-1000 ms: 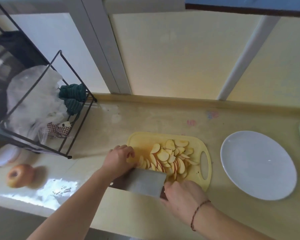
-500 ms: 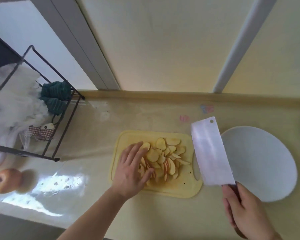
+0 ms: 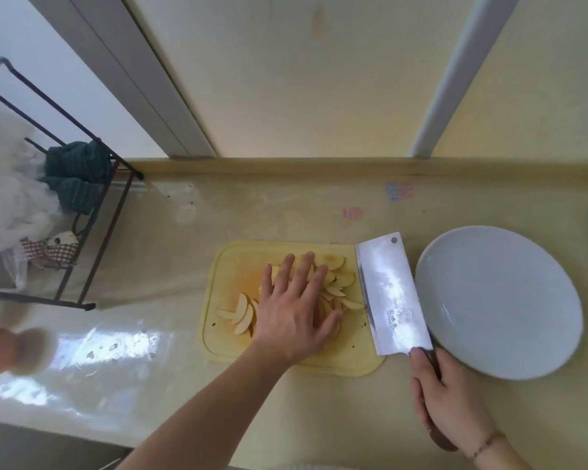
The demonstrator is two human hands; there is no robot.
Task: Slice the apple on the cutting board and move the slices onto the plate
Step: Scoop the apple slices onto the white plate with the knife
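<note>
While the left hand (image 3: pixel 294 310) lies flat on apple slices (image 3: pixel 336 283), the right hand (image 3: pixel 452 398) grips the cleaver (image 3: pixel 392 296).

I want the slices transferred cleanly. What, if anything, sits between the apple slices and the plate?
Only the cleaver, held by the right hand, lies at the cutting board's right edge between the apple slices under the left hand and the empty plate.

Pale yellow cutting board (image 3: pixel 224 266) on a cream counter (image 3: pixel 184 239); white plate (image 3: pixel 499 310); silver cleaver (image 3: pixel 392 296); dark green striped cloth (image 3: pixel 77 174).
</note>
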